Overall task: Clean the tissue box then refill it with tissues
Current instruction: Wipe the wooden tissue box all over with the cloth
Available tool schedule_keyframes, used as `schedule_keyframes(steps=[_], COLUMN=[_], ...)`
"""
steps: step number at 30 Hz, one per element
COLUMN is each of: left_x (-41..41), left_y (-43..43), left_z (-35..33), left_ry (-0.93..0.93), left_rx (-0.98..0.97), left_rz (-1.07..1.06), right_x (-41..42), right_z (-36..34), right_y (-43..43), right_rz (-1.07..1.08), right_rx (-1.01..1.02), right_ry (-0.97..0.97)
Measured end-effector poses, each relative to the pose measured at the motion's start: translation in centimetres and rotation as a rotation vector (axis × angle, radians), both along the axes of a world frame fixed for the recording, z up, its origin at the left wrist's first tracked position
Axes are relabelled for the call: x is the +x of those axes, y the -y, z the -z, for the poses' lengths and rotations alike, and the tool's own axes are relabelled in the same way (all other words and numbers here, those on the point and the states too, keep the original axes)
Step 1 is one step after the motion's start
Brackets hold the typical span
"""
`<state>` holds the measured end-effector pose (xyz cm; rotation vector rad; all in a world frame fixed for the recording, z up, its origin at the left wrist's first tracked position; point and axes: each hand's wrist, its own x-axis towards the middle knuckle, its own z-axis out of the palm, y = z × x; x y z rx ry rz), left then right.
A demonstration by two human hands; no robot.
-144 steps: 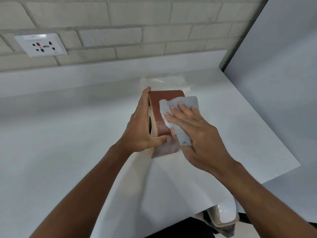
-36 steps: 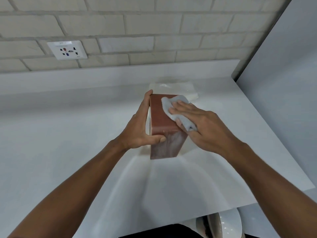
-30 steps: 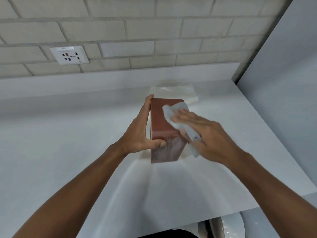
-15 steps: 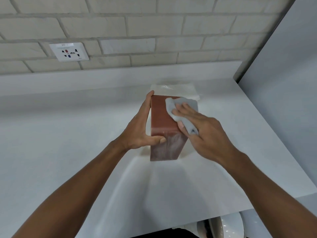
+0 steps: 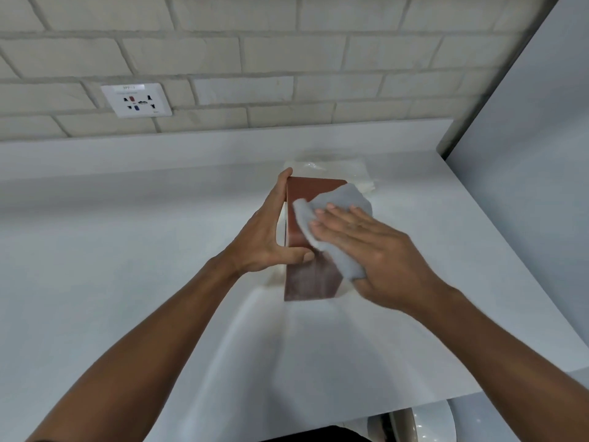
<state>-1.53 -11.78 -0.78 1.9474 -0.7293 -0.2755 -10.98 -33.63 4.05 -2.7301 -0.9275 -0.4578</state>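
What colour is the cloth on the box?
Light grey; the cloth lies under the right hand on the reddish-brown box. The head view shows it.

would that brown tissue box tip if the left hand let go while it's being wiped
Probably: the tissue box stands tall on a narrow face on the counter, while the right hand presses the cloth against its upper part. It looks stiff: its faces look flat under the left hand's grip. Likely light if empty, but its inside is unseen.

Brown tissue box (image 5: pixel 310 280), held on edge.
It is clasped in the left hand (image 5: pixel 264 240); clear-wrapped tissues (image 5: pixel 331 169) are seen just beyond.
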Motion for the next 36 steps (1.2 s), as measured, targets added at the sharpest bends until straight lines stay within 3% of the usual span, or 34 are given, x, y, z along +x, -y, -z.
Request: schedule_keyframes(steps=[3,8,14,22,28,36], left_x=[0.1,1.0,1.7,3.2,3.8,4.3], left_y=[0.3,0.1,0.8,0.9,1.3,1.1], left_z=[-0.5,-0.1,-0.7,-0.7,-0.9,-0.9], left_ry=[-0.01,-0.014,-0.086,-0.145,-0.196,-0.14], left_rx=[-0.019,-0.013,-0.068,-0.053,-0.073,-0.026], left_rz=[-0.003,0.001,-0.043,-0.048,-0.072,-0.042], right_x=[-0.1,0.3,1.0,3.2,2.6,4.1], right_z=[0.1,0.5,0.8,0.7,1.2,0.5], right_y=[-0.1,-1.4,1.4,-2.2,1.9,-3.0], right_rz=[0.065,-0.021,0.167,0.085,0.195,0.101], right_rx=[0.044,-0.075,0.139,-0.015,0.162,0.019], right_ry=[0.025,0.081,0.102,0.141,0.132,0.136])
